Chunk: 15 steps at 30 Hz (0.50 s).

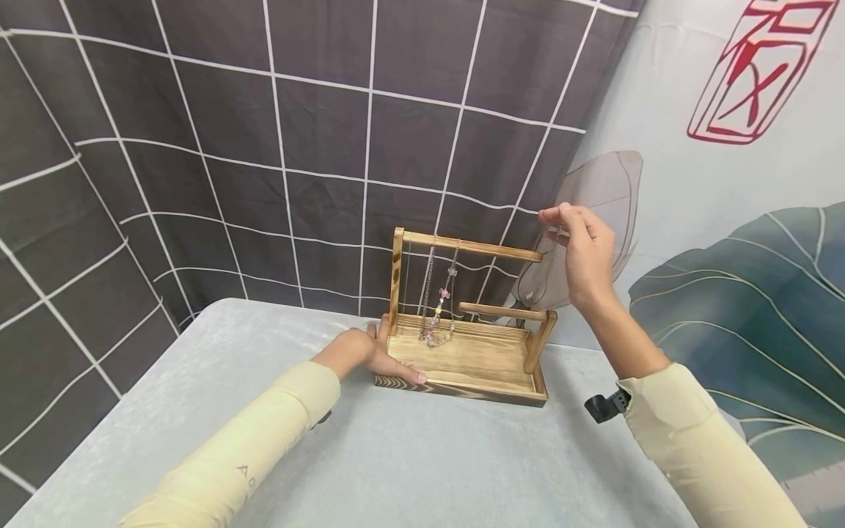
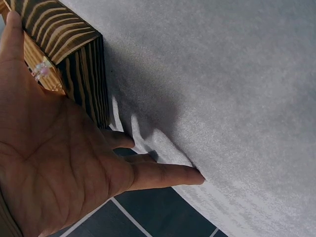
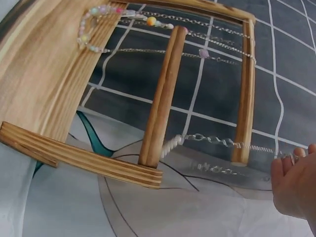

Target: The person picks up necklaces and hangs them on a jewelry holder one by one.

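Note:
A wooden jewellery stand (image 1: 462,352) has a shallow tray, a long upper bar (image 1: 488,248) and a shorter lower bar (image 1: 505,311). My left hand (image 1: 370,348) rests against the tray's left end, its thumb along the front rim. The other fingers look straight and spread in the left wrist view. At the upper bar's free right end, my right hand (image 1: 587,249) pinches one end of a thin silver chain (image 3: 212,140) with a whitish twisted section. Silver chains (image 1: 425,293) and a beaded necklace (image 1: 444,295) hang from the upper bar, the beads reaching into the tray.
The stand sits on a table with a pale grey cloth (image 1: 396,455). Behind it hangs a dark curtain with a white grid (image 1: 317,132). On the right is a white cloth with a leaf print (image 1: 739,293) and red marks.

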Motion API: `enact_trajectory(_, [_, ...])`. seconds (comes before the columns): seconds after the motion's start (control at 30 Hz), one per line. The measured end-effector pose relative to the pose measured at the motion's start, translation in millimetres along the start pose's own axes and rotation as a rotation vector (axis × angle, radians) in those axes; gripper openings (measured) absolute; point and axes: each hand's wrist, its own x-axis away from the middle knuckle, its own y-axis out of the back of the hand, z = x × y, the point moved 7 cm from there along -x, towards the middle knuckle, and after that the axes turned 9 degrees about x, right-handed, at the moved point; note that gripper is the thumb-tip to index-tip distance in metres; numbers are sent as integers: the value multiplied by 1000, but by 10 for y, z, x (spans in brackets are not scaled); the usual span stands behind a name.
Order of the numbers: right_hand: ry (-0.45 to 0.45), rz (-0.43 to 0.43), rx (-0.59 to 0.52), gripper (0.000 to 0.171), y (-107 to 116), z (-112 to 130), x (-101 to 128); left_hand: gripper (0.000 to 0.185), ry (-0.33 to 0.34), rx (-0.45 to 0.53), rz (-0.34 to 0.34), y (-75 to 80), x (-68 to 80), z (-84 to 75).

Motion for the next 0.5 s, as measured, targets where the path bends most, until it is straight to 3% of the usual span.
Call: enact_trajectory(0.5, [-98, 72, -62, 45, -59, -321, 56, 153, 21, 3, -14, -14, -23, 23])
